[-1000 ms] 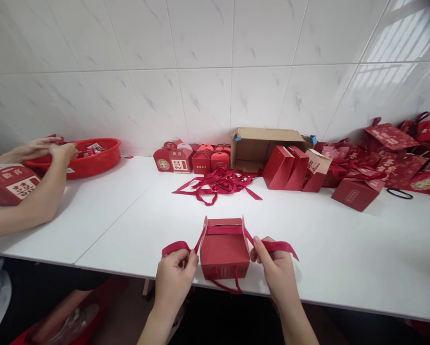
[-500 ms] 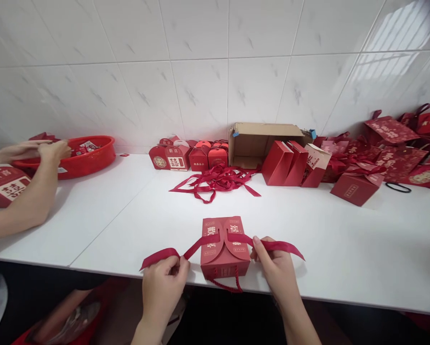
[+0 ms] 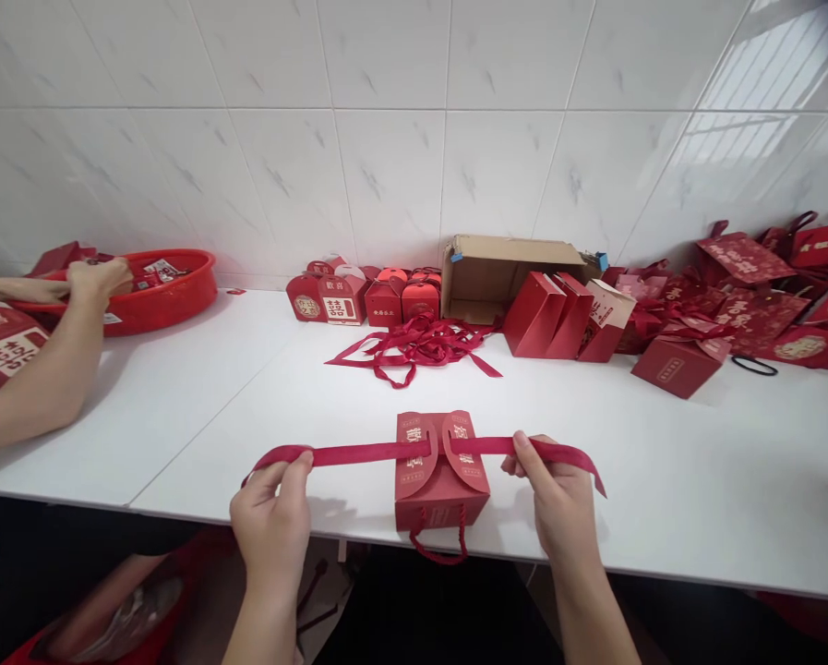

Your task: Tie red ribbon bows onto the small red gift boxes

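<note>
A small red gift box [image 3: 441,480] with gold characters stands at the near edge of the white table [image 3: 663,480], its two top flaps folded shut and a cord handle hanging off its front. A red ribbon [image 3: 358,453] runs through the flaps and is stretched out level on both sides. My left hand [image 3: 273,517] pinches the ribbon's left end, well left of the box. My right hand [image 3: 558,494] pinches the right part close beside the box, with the loose tail trailing right.
A heap of loose red ribbons [image 3: 420,344] lies behind the box. Small red boxes [image 3: 365,297], an open cardboard carton [image 3: 510,277] and more red boxes and bags [image 3: 732,305] line the wall. At left, another person's hands [image 3: 99,275] reach into a red basin [image 3: 157,296].
The box's top flaps have folded shut over the ribbon. My hands have moved apart, the left one farthest, drawing the ribbon taut and level. The other person's hands stay at the basin.
</note>
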Action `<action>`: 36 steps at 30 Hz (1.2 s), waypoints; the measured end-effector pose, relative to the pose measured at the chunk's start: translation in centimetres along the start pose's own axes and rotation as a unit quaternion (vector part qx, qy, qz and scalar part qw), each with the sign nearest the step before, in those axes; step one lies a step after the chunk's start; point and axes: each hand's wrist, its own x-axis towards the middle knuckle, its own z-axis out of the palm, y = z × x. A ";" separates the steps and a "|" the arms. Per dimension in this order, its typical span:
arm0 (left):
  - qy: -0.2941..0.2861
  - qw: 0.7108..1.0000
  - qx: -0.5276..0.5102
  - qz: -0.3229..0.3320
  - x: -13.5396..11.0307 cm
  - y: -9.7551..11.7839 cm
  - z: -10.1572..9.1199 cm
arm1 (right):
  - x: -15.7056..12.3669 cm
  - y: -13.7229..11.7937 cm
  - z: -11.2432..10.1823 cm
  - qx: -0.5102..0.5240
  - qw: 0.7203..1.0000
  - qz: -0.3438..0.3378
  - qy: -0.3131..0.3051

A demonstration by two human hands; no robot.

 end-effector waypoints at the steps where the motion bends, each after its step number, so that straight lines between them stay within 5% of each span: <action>1: 0.003 1.000 -0.006 0.003 0.1 0.3 0.2 | 0.2 -0.3 -0.1 0.010 1.000 -0.008 0.003; 12: -0.006 0.986 -0.161 0.038 1.2 4.3 0.5 | 2.4 -3.9 -1.3 0.035 0.997 -0.047 0.044; 19: -0.042 0.962 -0.237 0.127 2.5 8.2 1.1 | 3.7 -7.5 -1.0 0.032 0.984 -0.168 0.045; 28: -0.178 0.923 -0.277 0.196 2.8 13.3 2.4 | 4.9 -12.2 1.6 0.034 0.959 -0.280 -0.030; 36: -0.243 0.895 -0.315 0.200 2.3 14.9 3.3 | 5.3 -13.9 2.8 0.054 0.963 -0.234 -0.120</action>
